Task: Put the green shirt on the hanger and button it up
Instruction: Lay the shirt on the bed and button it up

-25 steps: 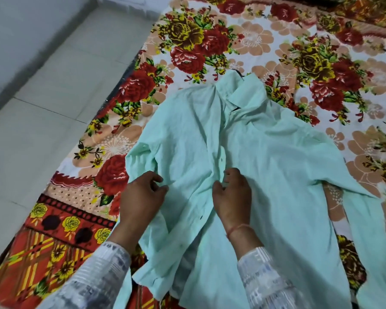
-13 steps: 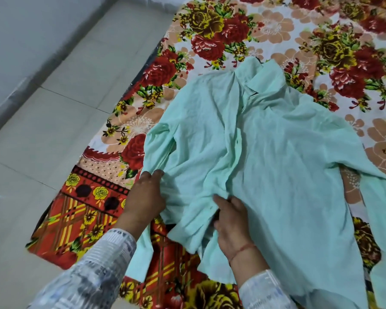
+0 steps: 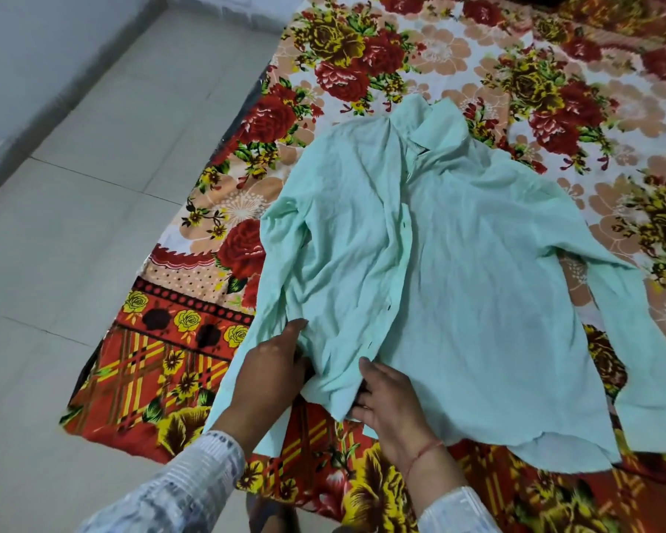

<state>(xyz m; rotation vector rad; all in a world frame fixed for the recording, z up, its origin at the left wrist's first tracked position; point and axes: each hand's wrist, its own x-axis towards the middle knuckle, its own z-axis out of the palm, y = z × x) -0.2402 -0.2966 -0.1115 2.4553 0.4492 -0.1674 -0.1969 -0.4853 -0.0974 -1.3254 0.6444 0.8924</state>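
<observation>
On a floral red and orange bedsheet (image 3: 431,59) spread over the tiled floor (image 3: 74,225), we see the green shirt (image 3: 458,271) lying flat, collar away from us, sleeves out to either side, its front partly open along the button placket. Near its lower hem, our left hand (image 3: 273,363) pinches the edge of the left front panel, fingers tucked under the cloth. Our right hand (image 3: 389,402) grips the hem corner of the same panel beside the placket.
</observation>
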